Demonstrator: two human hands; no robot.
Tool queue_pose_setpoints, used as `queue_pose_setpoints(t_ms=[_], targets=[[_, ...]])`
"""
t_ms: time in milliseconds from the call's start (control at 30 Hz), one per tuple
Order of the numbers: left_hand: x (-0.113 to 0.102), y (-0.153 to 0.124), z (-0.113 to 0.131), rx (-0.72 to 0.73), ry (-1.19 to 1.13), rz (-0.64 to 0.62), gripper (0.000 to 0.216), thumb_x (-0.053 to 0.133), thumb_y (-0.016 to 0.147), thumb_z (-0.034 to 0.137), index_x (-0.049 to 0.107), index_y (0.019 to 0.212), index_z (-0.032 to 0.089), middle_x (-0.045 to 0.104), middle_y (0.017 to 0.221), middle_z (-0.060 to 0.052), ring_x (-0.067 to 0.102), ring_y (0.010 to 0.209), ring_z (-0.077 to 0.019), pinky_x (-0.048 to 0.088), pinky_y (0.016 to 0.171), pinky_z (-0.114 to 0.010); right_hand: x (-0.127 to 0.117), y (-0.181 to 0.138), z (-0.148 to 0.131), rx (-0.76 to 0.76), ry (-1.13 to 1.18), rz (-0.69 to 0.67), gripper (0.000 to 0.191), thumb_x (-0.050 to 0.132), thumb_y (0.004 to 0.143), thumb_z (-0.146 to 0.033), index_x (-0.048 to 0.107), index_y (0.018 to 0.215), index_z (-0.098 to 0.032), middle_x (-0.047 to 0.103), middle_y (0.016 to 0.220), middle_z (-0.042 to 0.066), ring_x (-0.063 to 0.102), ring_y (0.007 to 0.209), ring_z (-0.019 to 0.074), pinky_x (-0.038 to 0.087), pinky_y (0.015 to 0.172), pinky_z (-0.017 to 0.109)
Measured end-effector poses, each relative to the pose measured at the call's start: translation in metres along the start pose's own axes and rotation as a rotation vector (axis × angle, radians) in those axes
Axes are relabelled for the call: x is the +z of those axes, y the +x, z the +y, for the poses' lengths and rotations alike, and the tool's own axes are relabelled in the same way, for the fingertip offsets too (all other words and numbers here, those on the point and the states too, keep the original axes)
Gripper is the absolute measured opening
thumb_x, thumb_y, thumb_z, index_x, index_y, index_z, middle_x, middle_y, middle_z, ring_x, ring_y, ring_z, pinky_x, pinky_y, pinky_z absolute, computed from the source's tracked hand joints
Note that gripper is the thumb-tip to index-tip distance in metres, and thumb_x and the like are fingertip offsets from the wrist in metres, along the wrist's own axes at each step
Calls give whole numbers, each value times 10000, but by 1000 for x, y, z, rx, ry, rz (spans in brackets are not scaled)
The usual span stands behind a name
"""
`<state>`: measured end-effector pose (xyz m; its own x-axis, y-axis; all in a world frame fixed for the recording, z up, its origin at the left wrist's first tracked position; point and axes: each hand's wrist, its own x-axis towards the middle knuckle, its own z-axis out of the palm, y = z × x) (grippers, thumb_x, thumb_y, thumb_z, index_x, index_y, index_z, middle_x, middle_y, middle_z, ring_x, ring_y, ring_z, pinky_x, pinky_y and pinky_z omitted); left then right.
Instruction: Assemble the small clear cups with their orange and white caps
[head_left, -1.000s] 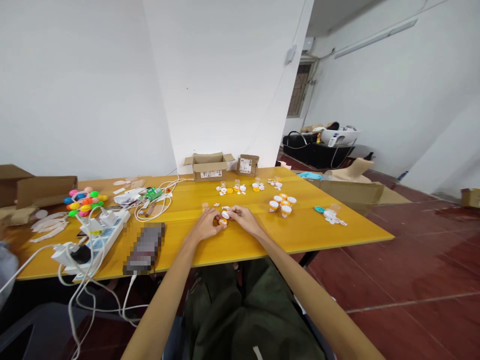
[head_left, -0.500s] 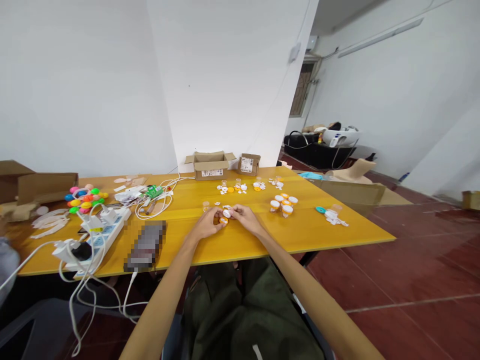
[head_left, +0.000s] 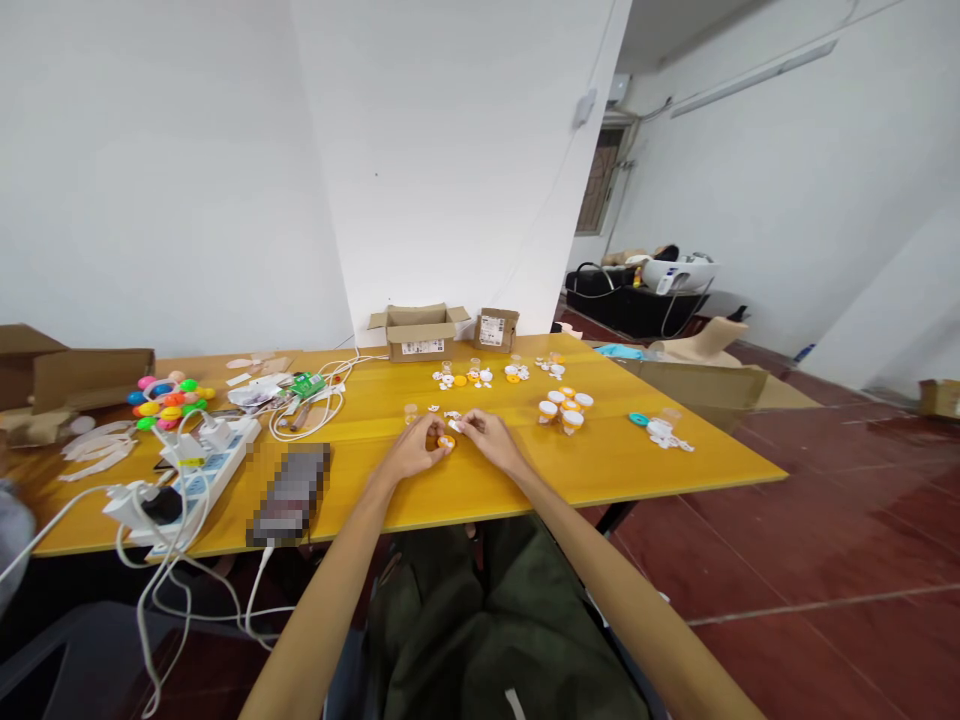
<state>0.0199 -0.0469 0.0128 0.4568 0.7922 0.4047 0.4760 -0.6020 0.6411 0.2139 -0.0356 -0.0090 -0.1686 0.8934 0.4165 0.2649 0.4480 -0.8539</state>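
Note:
Both my hands rest on the yellow table [head_left: 600, 465] near its middle. My left hand [head_left: 415, 449] is curled around a small orange bottle [head_left: 445, 441]. My right hand [head_left: 485, 436] pinches a small white piece [head_left: 454, 427] just above that bottle. A cluster of orange bottles with white caps [head_left: 565, 408] stands to the right of my hands. Loose white and orange small parts [head_left: 480, 377] lie farther back.
Two open cardboard boxes [head_left: 420, 332] stand at the table's far edge. A white power strip with cables [head_left: 196, 470], a blurred dark device [head_left: 290, 495] and colourful toy balls [head_left: 166, 400] lie left. A teal lid and white bits [head_left: 660, 427] lie right. Brown boxes [head_left: 60, 380] sit far left.
My hands stay together over the orange bottle; the white piece in my right fingers has shifted slightly. The view moved a little.

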Motion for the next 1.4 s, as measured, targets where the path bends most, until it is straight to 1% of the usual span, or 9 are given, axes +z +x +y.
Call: queue_pose_setpoints(t_ms=[133, 267, 333, 400, 500, 567, 733, 1200, 1400], targets=[[-1, 0, -1, 10, 52, -1, 142, 654, 771, 260, 618, 903, 221, 679, 906, -22, 633, 871, -190, 533, 866, -353, 1, -5, -4, -84, -242, 32, 87, 610, 844, -235, 619, 757, -232, 686, 838, 30, 623, 818, 200, 485, 796, 332], [-2, -1, -3, 25, 84, -19, 124, 652, 771, 262, 632, 886, 218, 675, 902, -31, 633, 885, -199, 528, 870, -351, 1, -10, -8, -140, -417, 42, 132, 566, 859, -148, 628, 789, -241, 675, 899, 51, 615, 895, 217, 488, 832, 342], [-1, -2, -3, 36, 93, -16, 103, 636, 787, 258, 633, 883, 220, 674, 909, -33, 633, 894, -200, 524, 873, -350, 0, -13, -11, -189, -457, 56, 155, 537, 880, -134, 637, 827, -240, 679, 950, 62, 615, 938, 223, 494, 865, 356], [-1, -2, -3, 54, 97, -8, 76, 626, 803, 252, 632, 871, 220, 675, 908, -35, 633, 909, -203, 517, 888, -354, -1, -17, -15, -277, -475, 48, 178, 508, 912, -135, 647, 873, -239, 685, 1006, 69, 618, 978, 218, 499, 902, 364], [-1, -3, -4, 80, 89, -6, 54, 626, 820, 252, 632, 859, 216, 679, 904, -41, 631, 920, -210, 508, 904, -364, -1, -25, -21, -410, -509, -27, 194, 490, 953, -161, 661, 904, -239, 691, 1032, 67, 626, 994, 208, 508, 927, 365], [-1, -2, -4, 85, 86, -12, 61, 634, 825, 262, 636, 858, 211, 680, 896, -45, 628, 915, -214, 509, 899, -368, -1, -29, -24, -450, -539, -76, 209, 478, 972, -180, 674, 928, -237, 694, 1031, 69, 634, 975, 204, 519, 915, 362], [-2, -2, -5, 67, 107, -19, 89, 659, 814, 288, 654, 877, 226, 681, 876, -32, 620, 898, -212, 512, 892, -359, 0, -31, -26, -472, -586, -106, 238, 465, 986, -196, 698, 993, -246, 703, 1046, 72, 644, 1012, 210, 529, 931, 371], [-3, -1, 0, 83, 91, -18, 34, 642, 807, 247, 619, 805, 222, 666, 847, -25, 621, 892, -207, 505, 885, -352, 2, -30, -21, -460, -611, -94, 235, 471, 969, -170, 697, 986, -231, 705, 1056, 79, 647, 996, 207, 521, 929, 366], [-3, -3, 2, 65, 75, -1, 70, 638, 808, 272, 630, 860, 225, 676, 890, -28, 628, 890, -203, 517, 873, -350, 0, -30, -23, -441, -638, -77, 253, 466, 945, -129, 695, 968, -234, 704, 1015, 72, 641, 971, 206, 518, 903, 354]])
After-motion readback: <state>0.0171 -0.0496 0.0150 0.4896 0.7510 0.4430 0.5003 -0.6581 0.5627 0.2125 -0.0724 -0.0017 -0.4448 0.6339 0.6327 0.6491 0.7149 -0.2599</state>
